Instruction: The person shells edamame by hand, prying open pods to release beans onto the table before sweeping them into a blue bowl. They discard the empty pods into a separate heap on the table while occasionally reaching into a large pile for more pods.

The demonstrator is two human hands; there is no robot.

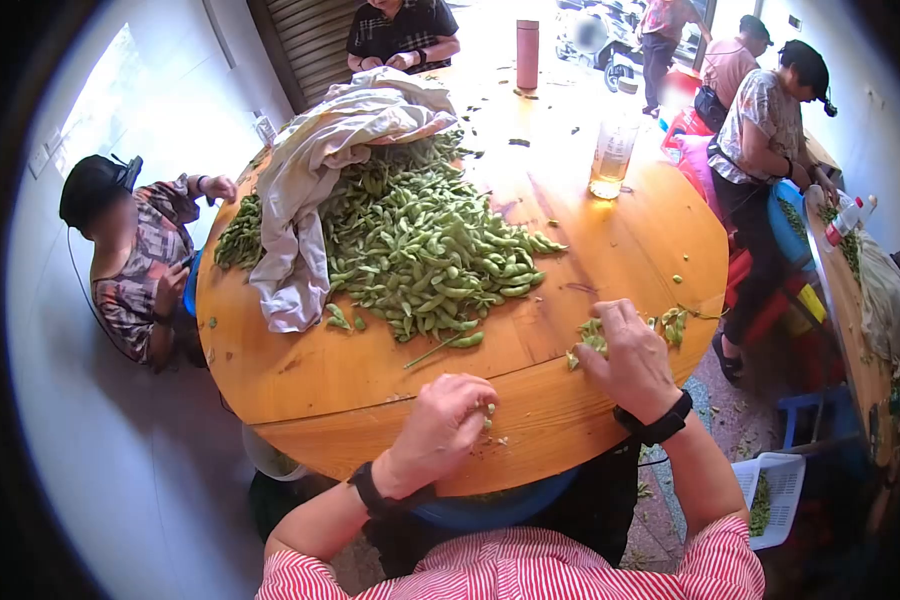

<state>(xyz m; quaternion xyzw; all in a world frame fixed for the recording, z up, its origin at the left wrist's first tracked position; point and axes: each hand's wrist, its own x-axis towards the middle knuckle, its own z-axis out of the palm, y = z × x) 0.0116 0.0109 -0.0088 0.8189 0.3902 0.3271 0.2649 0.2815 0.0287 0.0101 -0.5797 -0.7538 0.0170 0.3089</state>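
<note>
Round wooden table (320, 390), mid-frame. Pod pile (420, 250) is at centre, above your left hand (440, 428) (nearer), up-left of your right hand (632, 350); front pod (466, 341) lies roughly left-to-right. Left fingers bend by beans (489, 411), right curl over pale pods (591, 337); can't tell either grip.

Can see a pink bottle (527, 56) standing upright towards the far side and, nearer, a clear vessel (612, 155) with amber liquid (604, 188) low inside. Can make out a slatted shutter (300, 45) beside a person in a dark patterned shirt (398, 35), a motorbike (615, 38) in bright light beyond, and, at far right, a plastic bottle (843, 222) on a side table (855, 325), with a blue stool (818, 410) lower down.
</note>
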